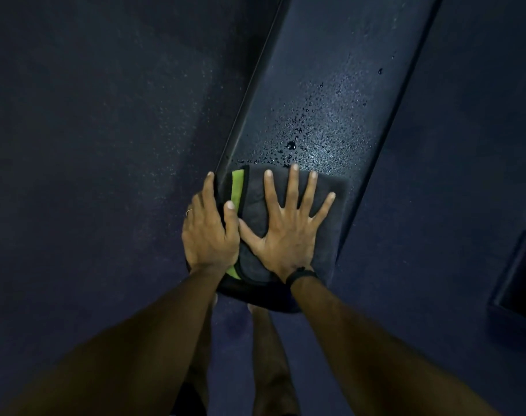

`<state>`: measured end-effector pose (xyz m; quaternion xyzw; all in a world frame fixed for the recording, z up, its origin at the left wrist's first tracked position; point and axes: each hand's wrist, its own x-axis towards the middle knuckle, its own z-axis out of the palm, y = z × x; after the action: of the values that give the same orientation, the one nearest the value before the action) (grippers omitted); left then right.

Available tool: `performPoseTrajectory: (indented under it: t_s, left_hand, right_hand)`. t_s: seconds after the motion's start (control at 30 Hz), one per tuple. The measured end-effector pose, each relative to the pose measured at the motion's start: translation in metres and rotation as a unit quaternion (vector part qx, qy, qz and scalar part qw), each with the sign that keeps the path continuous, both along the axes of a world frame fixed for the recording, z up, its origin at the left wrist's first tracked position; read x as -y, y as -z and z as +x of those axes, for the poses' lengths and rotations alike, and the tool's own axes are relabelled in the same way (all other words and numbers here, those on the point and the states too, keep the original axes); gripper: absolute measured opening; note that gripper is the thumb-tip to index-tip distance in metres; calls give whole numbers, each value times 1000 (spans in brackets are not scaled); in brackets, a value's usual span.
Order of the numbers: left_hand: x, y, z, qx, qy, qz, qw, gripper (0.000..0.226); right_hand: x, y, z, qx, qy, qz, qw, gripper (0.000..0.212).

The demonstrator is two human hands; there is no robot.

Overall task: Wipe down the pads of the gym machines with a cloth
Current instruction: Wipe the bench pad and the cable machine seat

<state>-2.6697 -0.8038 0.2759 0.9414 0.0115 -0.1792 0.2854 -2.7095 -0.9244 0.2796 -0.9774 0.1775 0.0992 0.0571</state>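
Observation:
A long dark bench pad (340, 70) runs from the upper right down to the centre, with water droplets (309, 136) scattered over its near half. A folded grey cloth (255, 202) with a green edge lies on the pad's near end. My right hand (288, 226) presses flat on the cloth with fingers spread and straight. My left hand (209, 229) lies over the pad's left edge, its thumb on the cloth's green strip and its fingers down the side of the pad.
Dark speckled rubber floor (105, 145) surrounds the bench on both sides. A dark box-like object (517, 274) sits on the floor at the right edge. My bare legs and feet (267, 355) stand just below the pad's near end.

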Motion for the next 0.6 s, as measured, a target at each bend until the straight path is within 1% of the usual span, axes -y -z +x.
performPoseTrajectory:
  t_s: [0.3, 0.6]
  left_hand:
    - [0, 4, 0, 6, -7, -5, 1000, 61]
    - [1, 5, -1, 18, -13, -9, 1000, 60]
  right_hand:
    - [0, 0, 0, -9, 3, -2, 1000, 95]
    - [-1, 1, -1, 18, 9, 2, 1000, 96]
